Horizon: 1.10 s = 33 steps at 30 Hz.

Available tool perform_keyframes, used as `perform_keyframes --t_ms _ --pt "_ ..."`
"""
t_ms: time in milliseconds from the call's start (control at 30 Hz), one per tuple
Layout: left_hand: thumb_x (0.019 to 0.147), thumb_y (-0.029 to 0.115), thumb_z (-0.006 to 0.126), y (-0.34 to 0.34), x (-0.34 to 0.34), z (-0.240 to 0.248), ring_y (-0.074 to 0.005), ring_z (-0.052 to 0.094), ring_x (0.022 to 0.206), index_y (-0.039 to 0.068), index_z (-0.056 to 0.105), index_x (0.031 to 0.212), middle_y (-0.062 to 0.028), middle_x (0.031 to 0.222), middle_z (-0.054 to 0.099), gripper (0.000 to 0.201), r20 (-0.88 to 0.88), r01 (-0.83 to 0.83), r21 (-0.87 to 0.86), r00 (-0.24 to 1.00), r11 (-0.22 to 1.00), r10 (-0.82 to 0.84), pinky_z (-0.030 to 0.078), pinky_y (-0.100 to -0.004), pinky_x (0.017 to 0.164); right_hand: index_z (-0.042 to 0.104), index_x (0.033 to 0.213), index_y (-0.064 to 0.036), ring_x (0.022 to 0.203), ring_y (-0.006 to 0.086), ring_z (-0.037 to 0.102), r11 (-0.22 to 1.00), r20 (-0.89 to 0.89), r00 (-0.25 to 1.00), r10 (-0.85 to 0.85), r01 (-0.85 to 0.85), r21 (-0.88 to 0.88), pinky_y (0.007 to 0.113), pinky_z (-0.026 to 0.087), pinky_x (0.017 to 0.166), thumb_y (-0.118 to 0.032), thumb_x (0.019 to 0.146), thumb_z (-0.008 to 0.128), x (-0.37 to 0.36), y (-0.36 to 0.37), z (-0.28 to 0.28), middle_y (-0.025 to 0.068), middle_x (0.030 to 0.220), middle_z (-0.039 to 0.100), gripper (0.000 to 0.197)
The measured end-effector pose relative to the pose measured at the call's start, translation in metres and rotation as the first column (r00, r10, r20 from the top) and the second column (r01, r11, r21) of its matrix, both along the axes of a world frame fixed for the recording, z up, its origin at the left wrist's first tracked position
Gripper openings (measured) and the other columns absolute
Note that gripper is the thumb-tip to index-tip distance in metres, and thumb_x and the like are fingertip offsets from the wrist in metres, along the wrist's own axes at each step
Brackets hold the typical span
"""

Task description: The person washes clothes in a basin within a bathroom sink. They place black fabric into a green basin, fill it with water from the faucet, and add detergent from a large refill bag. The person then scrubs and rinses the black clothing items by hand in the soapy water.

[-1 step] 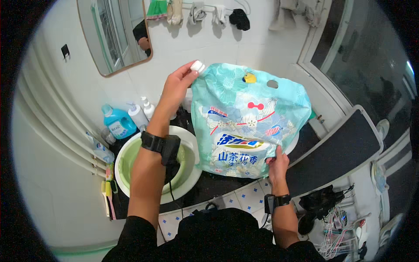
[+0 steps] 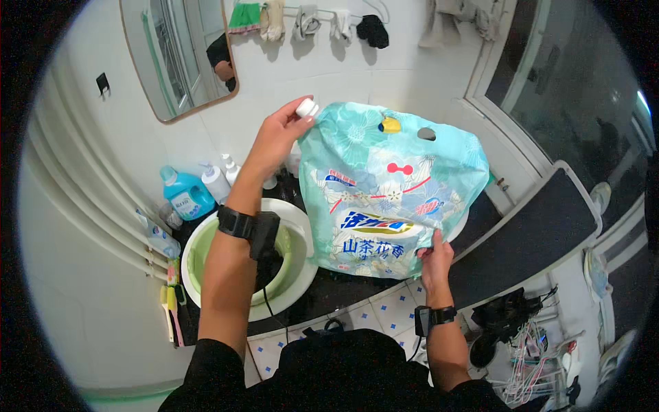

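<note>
A large teal detergent pouch (image 2: 395,180) with floral print hangs tilted before me, over the dark counter. Its upper left corner carries a white screw cap (image 2: 307,108), and a handle hole is cut near the top edge. My left hand (image 2: 280,134) is closed, thumb and fingers pinching the cap at that corner. Low on the pouch's right side, my right hand (image 2: 435,262) grips the edge, thumb on the front; its other fingers are partly hidden behind.
Below my left forearm, a green basin (image 2: 201,257) sits in the white sink (image 2: 302,275). A blue bottle (image 2: 187,196) and pump bottles (image 2: 215,182) line the wall. At right stands a dark padded board (image 2: 528,237); hangers (image 2: 528,364) lie below.
Almost nothing differs. The pouch's upper part and the cap have shifted slightly left and down, with my left hand still on the cap.
</note>
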<state>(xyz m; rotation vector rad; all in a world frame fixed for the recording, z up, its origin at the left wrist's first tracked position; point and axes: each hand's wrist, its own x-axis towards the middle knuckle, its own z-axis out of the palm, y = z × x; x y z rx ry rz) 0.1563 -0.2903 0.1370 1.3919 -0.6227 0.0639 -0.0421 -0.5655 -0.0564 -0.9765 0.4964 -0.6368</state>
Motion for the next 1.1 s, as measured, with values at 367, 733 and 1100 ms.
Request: perform_keyframes --t_ms 367,733,1100 --pt "0.084 0.034 0.042 0.020 -0.026 0.030 -0.0335 0.060 0.066 -0.007 0.057 0.078 -0.0239 0.073 0.059 0.044 0.455 -0.415 0.638 0.883 0.649 0.117 0.047 -0.0373 0.064 0.057 0.091 0.0020 0.052 0.0115 0.053 0.953 0.069 0.971 -0.231 0.240 -0.185 0.025 0.044 0.050 -0.023 0.091 0.052 -0.055 0.037 -0.017 0.0043 0.073 0.059 0.026" --pt "0.082 0.038 0.039 0.020 0.009 0.038 -0.0099 0.024 0.032 0.016 0.030 0.048 0.0030 0.041 0.027 0.042 -0.346 0.317 0.887 0.938 0.336 0.028 0.024 -0.0281 0.033 0.061 0.094 0.0059 0.057 0.0100 0.055 0.621 0.120 0.855 -0.504 0.456 -0.638 0.024 0.045 0.054 -0.013 0.090 0.052 -0.131 0.069 0.023 0.0048 0.073 0.059 0.021" --pt "0.084 0.034 0.042 -0.014 0.027 0.012 -0.0043 0.022 0.033 0.015 0.034 0.055 0.0061 0.044 0.029 0.035 -0.469 0.448 0.756 0.879 0.477 -0.082 0.019 -0.0227 0.031 0.062 0.092 0.0058 0.057 0.0100 0.056 0.453 0.012 0.618 -0.786 0.590 -0.668 0.024 0.043 0.053 -0.020 0.091 0.052 -0.185 0.082 0.025 0.0050 0.071 0.061 0.028"
